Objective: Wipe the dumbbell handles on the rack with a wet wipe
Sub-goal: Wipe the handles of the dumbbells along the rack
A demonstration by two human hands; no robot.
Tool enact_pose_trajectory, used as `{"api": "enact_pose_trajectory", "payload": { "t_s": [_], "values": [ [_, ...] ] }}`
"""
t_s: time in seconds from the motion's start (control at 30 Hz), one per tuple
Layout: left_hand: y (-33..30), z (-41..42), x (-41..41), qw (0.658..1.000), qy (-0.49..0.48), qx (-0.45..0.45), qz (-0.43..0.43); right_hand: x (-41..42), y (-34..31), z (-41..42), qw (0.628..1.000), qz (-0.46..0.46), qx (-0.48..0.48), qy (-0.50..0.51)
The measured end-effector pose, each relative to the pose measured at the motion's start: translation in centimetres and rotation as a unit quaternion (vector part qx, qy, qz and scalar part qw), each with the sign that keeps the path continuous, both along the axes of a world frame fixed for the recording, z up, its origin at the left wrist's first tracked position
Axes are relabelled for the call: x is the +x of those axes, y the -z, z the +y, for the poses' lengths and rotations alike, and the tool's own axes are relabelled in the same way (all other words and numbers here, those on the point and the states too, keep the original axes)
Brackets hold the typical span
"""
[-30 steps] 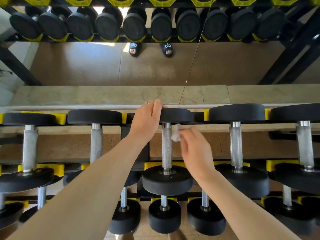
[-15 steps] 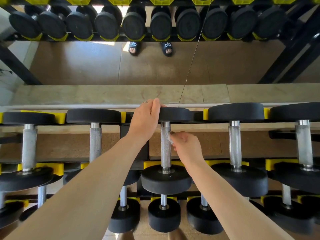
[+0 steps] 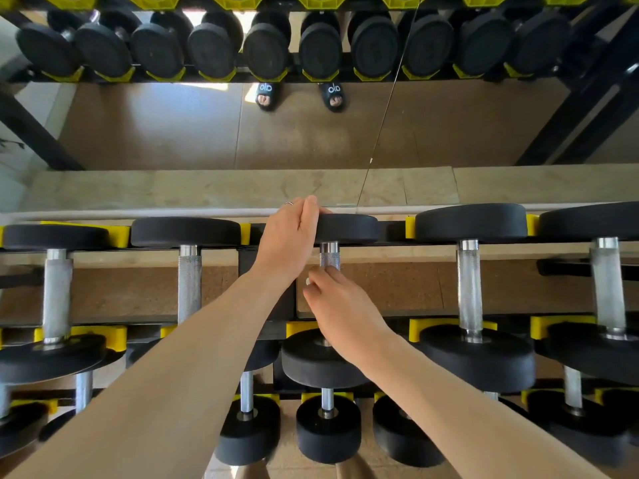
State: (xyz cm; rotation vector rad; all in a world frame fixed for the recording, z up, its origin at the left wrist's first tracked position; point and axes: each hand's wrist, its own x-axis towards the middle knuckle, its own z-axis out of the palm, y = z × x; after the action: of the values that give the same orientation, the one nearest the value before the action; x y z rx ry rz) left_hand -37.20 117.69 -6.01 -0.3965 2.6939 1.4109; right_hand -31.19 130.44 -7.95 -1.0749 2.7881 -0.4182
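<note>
The left hand point(image 3: 288, 242) grasps the far head of the dumbbell point(image 3: 347, 228) on the rack point(image 3: 266, 302), probably to steady it, while the right hand point(image 3: 340, 305) fingers wrap the wet wipe point(image 3: 307, 281) around its handle point(image 3: 329, 256).

Both mirrored slides point(image 3: 266, 95) bear white lettering — seemingly "alo", reversed.
</note>
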Motion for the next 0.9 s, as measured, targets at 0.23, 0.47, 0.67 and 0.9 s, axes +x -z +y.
{"api": "enact_pose_trajectory", "payload": {
  "t_s": [0.23,0.47,0.67,0.9],
  "values": [
    [0.1,-0.1,0.0,1.000,-0.001,0.014,0.002,0.3,0.1,2.9,0.970,-0.055,-0.157,0.177],
    [0.2,0.0,0.0,1.000,-0.001,0.006,0.003,0.1,-0.1,1.6,0.608,-0.504,-0.323,0.522],
    [0.0,0.0,0.1,1.000,-0.001,0.010,0.001,0.9,-1.9,1.5,0.763,-0.369,-0.297,0.439],
    [-0.3,0.0,0.0,1.000,0.007,-0.004,0.000,0.8,-1.7,0.7,0.995,-0.102,0.009,0.012]
  ]
}}
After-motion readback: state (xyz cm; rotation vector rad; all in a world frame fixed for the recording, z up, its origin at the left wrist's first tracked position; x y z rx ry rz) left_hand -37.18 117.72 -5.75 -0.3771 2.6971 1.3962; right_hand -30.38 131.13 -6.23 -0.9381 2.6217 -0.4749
